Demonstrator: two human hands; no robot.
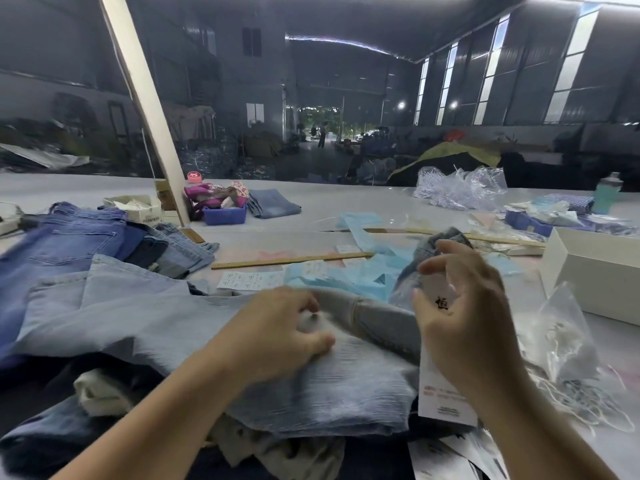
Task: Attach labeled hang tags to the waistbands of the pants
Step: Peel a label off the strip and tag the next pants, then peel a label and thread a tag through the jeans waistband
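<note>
Pale pants (166, 317) lie on the tabletop (346, 202), waistband pinched by left hand (284, 327). Hang tag (440, 386), long axis upright, gripped in right hand (464, 317), just right of the waistband.

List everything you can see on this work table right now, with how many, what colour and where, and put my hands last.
Light blue pants: one, pale blue, front centre, under both hands.
Hang tag: one, white with black print, in the right hand.
Jeans pile: several, mid to dark blue, left.
Folded jeans: one, faded blue, far centre.
Blue bin: one, blue, far centre beside a slanted post.
Wooden ruler: one, tan, mid table.
Blue tissue sheet: crumpled, light blue, centre.
White box: one, white, right edge.
Plastic bags: clear, far right.
Bottle: one, teal, far right.
Left hand: pinches the pants' waistband.
Right hand: holds the hang tag.
</note>
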